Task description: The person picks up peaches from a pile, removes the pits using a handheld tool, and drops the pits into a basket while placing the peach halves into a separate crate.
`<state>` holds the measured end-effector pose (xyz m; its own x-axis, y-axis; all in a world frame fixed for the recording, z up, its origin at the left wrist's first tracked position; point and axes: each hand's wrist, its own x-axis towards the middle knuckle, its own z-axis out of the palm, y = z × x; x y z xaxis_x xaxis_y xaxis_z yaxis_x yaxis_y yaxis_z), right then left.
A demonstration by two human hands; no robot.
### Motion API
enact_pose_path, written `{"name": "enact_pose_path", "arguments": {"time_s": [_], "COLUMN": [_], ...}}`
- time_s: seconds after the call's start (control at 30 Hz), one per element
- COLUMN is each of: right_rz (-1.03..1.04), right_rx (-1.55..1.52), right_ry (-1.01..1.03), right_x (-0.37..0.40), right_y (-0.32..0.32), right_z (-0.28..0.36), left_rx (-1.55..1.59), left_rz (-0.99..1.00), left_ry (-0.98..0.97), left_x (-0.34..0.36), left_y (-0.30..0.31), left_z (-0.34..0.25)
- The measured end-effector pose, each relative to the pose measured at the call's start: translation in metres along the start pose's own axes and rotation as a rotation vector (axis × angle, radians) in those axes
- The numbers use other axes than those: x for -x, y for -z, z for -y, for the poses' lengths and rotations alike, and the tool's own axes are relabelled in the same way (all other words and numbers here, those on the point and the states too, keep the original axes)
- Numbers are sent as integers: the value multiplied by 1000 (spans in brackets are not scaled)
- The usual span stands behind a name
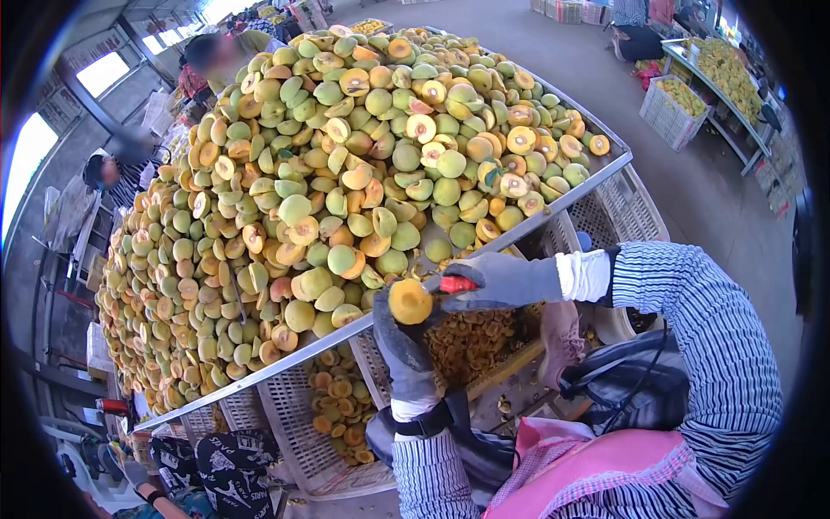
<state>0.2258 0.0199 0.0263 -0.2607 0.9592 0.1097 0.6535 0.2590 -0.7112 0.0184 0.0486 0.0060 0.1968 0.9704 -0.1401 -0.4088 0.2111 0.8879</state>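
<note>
Nearest, bottom right: pink apron (596, 467) and striped sleeves. Left hand (399, 339), grey glove, closed around a halved fruit (410, 301). Orange cut face turned to the camera, held just below the table edge (519, 227). Right hand (501, 281), grey glove too, wrapped round a red-handled tool (458, 284). Tool tip against the fruit's right side, blade too small to make out. Hands close together at the fruit.

Directly underneath: bin (471, 342) full of small orange pieces. Left of it: white slatted crate (294, 424) with orange fruit halves lying inside. Bottom left: someone else's gloved hand (134, 471) with a dark patterned sleeve, well apart from the fruit in hand.

Beyond: metal table carrying a big heap of fruit halves (346, 173), green skins and orange cut faces mixed, piled right to the rim. Past the heap, upper left: two more people, partly hidden behind it.

Far right, across the floor: white crate of yellow fruit (670, 108) just beside a second table (735, 78), loaded with the same.
</note>
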Motion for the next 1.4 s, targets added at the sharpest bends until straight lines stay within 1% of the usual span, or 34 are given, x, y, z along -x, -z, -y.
{"name": "enact_pose_path", "arguments": {"time_s": [0.03, 0.07, 0.1, 0.13, 0.17, 0.2, 0.23, 0.27, 0.3, 0.33, 0.37, 0.4, 0.43, 0.53, 0.57, 0.6, 0.63, 0.67, 0.73, 0.77, 0.8, 0.87, 0.9, 0.93, 1.0, 1.03, 1.1, 1.13, 1.2, 1.23, 1.3, 1.33, 1.37, 1.4], "right_rz": [183, 175, 107, 42, -84, -81, -197, -311, -239, -238, -151, -59, -54, -59, -113, -168, -166, -159, -181, -117, -117, 60, 90, 90, 70, 66, -1, 1, -9, -7, 1, 15, -91, -51], "right_rx": [-330, -332, -426, -519, -347, -349, -253, -155, -191, -193, -294, -396, -398, -396, -386, -377, -267, -268, 269, 298, 297, 476, 516, 510, 558, 557, 725, 727, 679, 681, 697, 731, 768, 663], "right_ry": [-350, -346, -344, -344, -195, -197, -55, 88, -31, -32, -182, -329, -322, -269, -185, -104, -141, -142, -53, -58, -48, -165, -150, -160, -120, -120, -31, -32, 4, 7, 19, -3, 98, 26], "right_x": [-7, -13, -17, -21, -33, -39, -46, -51, -51, -48, -47, -48, -49, -48, -49, -51, -50, -48, -39, -33, -32, -29, -30, -31, -35, -36, -34, -33, -32, -32, -33, -34, -33, -33], "right_y": [13, 12, 9, 6, -8, -16, -19, -22, -14, -9, -4, -3, -4, -5, -5, -4, -2, -3, -6, -9, -12, -14, -15, -18, -21, -24, -33, -32, -30, -29, -28, -30, -35, -29], "right_z": [31, 34, 34, 33, 11, -1, -6, -11, 0, 10, 20, 26, 28, 27, 24, 26, 28, 30, 31, 33, 41, 52, 56, 57, 58, 54, 44, 45, 47, 47, 43, 39, 30, 37], "left_rx": [-397, -792, -929, -931, -489, -45, 77, 78, 71, 64, 62, 151, 241, 326, 330, 95, -139, -137, 386, 425, 424, 40, -177, -181, -402, -404, 46, 49, 255, 258, 388, 393, 416, 394], "left_rz": [81, 161, 244, 246, 248, 234, 212, 210, 228, 247, 246, 243, 237, 218, 213, 173, 130, 123, -99, -108, -111, -164, -150, -145, -85, -82, -20, -21, -164, -167, -112, -118, -150, -188], "left_ry": [-294, -592, -636, -640, -301, 36, 179, 181, 275, 367, 367, 349, 329, 308, 302, 123, -52, -50, 90, 17, 8, -338, -432, -423, -768, -771, -488, -487, -137, -138, -35, -5, 56, 93], "left_x": [-9, -16, -19, -17, -10, -3, 3, 1, -3, -6, -6, -5, -4, 0, 1, 2, 3, 2, -5, -5, -7, -13, -12, -12, -13, -13, -5, -2, 2, 6, 12, 10, 3, -2], "left_y": [7, 15, 21, 16, 11, 5, 2, 6, 14, 18, 18, 16, 14, 14, 13, 12, 12, 14, 15, 14, 15, 24, 29, 35, 39, 38, 31, 28, 21, 15, 7, 8, 18, 25], "left_z": [14, 25, 22, 14, 6, -4, -11, -7, 1, 5, 9, 13, 14, 10, 10, 11, 12, 13, 9, 7, 12, 31, 36, 44, 48, 46, 38, 31, 12, 5, -7, -6, 7, 22]}}
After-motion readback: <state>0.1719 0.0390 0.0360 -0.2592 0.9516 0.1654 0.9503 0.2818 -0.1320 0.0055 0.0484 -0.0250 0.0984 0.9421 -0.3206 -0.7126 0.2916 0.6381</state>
